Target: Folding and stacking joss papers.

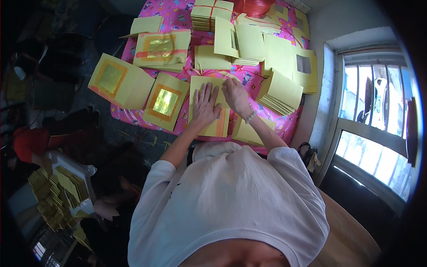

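In front of me on the table lies pale yellow paper [212, 130] with an orange band near its near edge. My left hand [205, 104] rests flat on it, fingers stretched out and a little apart. At the paper's far right edge is my right hand [235, 95], its fingers curled down and closed; what they pinch, if anything, is hidden. A bead bracelet [251, 117] circles my right wrist. Just left lies a yellow sheet with a gold foil square [165, 103] framed in orange. Beside my right forearm is more yellow paper [251, 132].
A pink patterned cloth [178, 127] covers the table. Fanned yellow paper stacks [280, 94] lie right; a bundle tied with red string [211, 15] stands at the back near red string [253, 6]. More foil sheets [162, 48] lie left. A barred window [378, 98] is at right.
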`<state>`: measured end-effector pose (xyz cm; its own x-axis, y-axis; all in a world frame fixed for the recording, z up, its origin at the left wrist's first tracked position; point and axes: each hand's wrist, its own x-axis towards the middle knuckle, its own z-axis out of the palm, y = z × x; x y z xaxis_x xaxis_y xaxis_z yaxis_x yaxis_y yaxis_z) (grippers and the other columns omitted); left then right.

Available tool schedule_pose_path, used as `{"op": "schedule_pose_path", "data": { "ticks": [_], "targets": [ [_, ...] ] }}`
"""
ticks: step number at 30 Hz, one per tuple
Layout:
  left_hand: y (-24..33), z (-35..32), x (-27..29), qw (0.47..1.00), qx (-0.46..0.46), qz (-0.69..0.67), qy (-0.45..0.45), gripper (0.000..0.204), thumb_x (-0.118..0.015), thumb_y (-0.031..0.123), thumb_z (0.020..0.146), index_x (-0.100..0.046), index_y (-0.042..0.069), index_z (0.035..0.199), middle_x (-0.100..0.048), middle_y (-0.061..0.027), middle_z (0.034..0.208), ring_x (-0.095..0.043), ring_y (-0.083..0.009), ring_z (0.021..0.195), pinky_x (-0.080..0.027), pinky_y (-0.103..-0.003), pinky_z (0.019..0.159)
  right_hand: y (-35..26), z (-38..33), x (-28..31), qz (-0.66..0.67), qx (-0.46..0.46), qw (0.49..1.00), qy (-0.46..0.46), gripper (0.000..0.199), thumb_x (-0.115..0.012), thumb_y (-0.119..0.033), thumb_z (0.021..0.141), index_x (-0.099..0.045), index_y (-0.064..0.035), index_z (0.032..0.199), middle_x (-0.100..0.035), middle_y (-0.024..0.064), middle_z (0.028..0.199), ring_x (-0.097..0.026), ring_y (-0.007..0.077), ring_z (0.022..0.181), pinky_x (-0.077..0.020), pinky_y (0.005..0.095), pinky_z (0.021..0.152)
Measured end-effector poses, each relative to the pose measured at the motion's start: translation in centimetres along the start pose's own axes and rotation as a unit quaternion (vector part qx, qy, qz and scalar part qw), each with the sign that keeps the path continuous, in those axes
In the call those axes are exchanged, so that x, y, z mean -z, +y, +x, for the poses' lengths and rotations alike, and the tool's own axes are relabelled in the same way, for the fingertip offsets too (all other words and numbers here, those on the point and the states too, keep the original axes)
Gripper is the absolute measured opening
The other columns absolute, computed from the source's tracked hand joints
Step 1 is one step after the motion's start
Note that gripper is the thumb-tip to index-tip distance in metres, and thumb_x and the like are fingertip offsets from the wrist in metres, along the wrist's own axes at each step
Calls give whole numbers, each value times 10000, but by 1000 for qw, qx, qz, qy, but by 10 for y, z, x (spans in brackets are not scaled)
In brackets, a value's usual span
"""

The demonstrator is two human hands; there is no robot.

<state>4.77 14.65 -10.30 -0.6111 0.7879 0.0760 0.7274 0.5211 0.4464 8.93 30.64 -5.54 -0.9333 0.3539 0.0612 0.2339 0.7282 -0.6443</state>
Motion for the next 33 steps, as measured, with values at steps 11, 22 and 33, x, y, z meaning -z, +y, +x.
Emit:
{"op": "schedule_pose_path", "data": {
  "ticks": [11, 22, 33],
  "targets": [
    [-1, -1, 0, 1000, 6, 21, -19, 713, -516, 353, 895, -216, 102, 1492, -179, -176, 1539, -135, -334, 1433, -89, -521, 1142, 24, -61, -19, 112, -25, 993, -33, 134, -678, -45, 769, -574, -14, 847, -599, 129, 754, -614, 291, 701, -494, 370, 631],
    [-16, 2, 9, 998, -21, -19, -63, 664, -482, 285, 922, -197, 103, 1494, -161, -142, 1552, -126, -313, 1439, -99, -490, 1155, 23, -59, -25, 73, -68, 995, -31, 107, -669, -67, 767, -584, -16, 807, -629, 140, 722, -619, 313, 771, -509, 399, 688],
    [-38, -3, 15, 996, -77, 18, -47, 638, -446, 263, 927, -202, 91, 1490, -158, -135, 1553, -140, -313, 1434, -109, -501, 1150, 28, -63, -31, 90, -53, 994, -16, 117, -660, -70, 772, -576, -10, 828, -617, 156, 780, -617, 325, 802, -503, 412, 700]
  ]
}}
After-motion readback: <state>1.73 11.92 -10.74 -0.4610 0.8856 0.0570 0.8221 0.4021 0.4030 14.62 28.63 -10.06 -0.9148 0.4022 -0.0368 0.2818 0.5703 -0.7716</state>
